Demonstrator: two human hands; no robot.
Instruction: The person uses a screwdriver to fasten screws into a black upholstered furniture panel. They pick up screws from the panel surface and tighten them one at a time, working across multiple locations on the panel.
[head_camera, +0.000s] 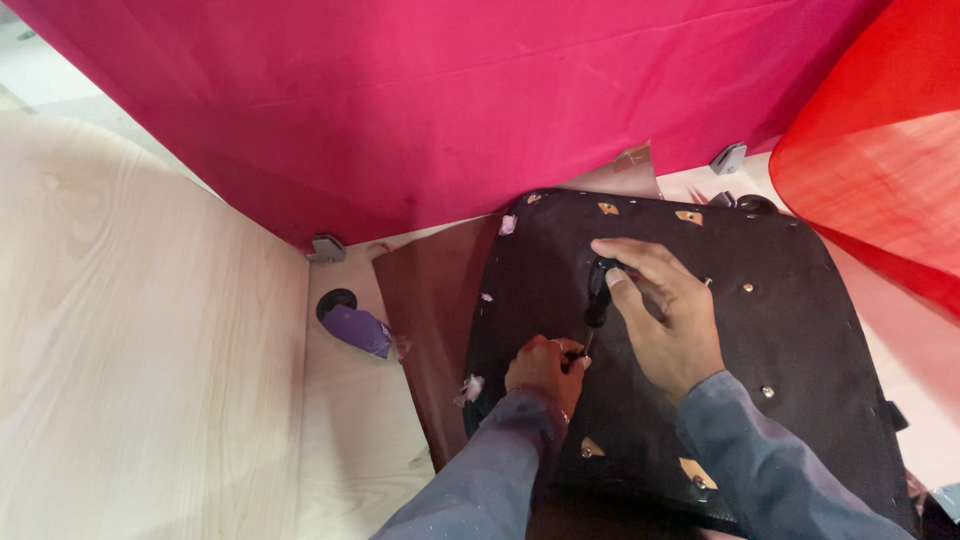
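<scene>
Two hands work at the middle of a dark brown panel (800, 330) that lies flat on the pale wooden desk (350, 440). The right hand (665, 315) is closed around the black handle of a screwdriver (598, 295), its tip pointing down onto the panel. The left hand (545, 365) is pinched narrowly at that tip; what it grips is too small to tell. Metal studs dot the panel. A reddish-brown sheet (435, 310) lies under its left edge. Farther left sits a purple piece (357, 330). Pink cloth (450, 90) hangs behind.
</scene>
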